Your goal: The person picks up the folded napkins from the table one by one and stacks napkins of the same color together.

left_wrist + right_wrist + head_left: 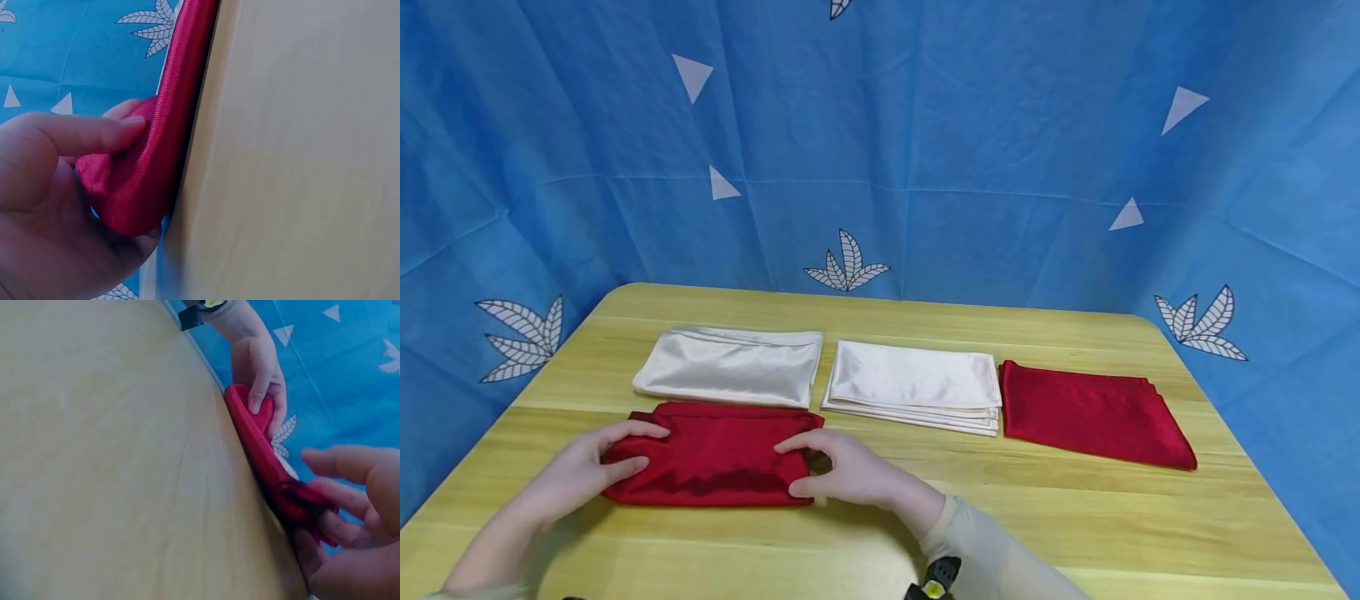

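A folded red satin cloth (722,454) lies on the table with a hand at each short end. My left hand (583,462) grips its left end, and in the left wrist view the thumb (128,131) presses on the rounded fold while other fingers tuck beneath. At the opposite end, my right hand (846,471) curls its fingers about the cloth's edge. The right wrist view shows loose, dark folds of the red cloth (294,494) between those fingers.
Behind the red cloth lies a folded white satin cloth (730,367). A second white cloth (917,379), its layers staggered, sits right of it, then another folded red cloth (1090,417). A blue patterned curtain (925,125) surrounds the wooden table (1075,517).
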### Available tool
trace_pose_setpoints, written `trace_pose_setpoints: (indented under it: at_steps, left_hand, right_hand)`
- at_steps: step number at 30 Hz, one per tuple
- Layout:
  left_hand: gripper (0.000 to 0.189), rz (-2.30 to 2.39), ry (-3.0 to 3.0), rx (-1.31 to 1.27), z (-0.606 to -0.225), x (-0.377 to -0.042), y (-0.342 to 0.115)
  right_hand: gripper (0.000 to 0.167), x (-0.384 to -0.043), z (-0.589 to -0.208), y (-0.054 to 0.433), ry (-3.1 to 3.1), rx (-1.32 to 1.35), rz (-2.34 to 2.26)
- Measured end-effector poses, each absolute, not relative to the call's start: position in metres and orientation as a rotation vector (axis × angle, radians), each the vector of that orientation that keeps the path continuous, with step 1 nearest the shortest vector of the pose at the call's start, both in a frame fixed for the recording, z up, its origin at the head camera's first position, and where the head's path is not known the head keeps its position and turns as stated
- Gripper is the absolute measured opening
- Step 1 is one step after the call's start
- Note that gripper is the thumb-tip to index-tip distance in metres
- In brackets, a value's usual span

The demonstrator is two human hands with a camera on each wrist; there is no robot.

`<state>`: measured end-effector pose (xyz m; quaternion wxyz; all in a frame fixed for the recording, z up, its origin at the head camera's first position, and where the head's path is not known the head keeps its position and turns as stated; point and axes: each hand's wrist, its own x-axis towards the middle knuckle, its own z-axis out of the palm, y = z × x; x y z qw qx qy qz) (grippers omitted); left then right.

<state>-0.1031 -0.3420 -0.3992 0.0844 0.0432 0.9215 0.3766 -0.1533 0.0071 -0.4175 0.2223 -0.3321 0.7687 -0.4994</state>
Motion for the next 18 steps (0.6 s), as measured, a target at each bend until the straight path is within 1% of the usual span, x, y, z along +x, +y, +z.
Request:
trace_pose_setpoints:
  at_steps: [4, 11, 18]
  left_hand:
    - [0.038, 1.121, 2.758, 0.205, -0.4009, -0.1043, -0.3404]
    - [0.036, 1.133, 2.753, 0.274, -0.4014, -0.1057, -0.3383]
    - [0.036, 1.174, 2.718, 0.22, -0.4018, -0.1064, -0.3356]
  right_hand:
    - [0.046, -0.1541, -0.418, 0.0066, 2.065, -0.931, -1.4]
    - [0.049, -0.1544, -0.4213, 0.0066, 2.193, -1.115, -1.21]
    - [0.034, -0.1499, -0.4251, 0.0034, 2.242, -0.902, -1.373]
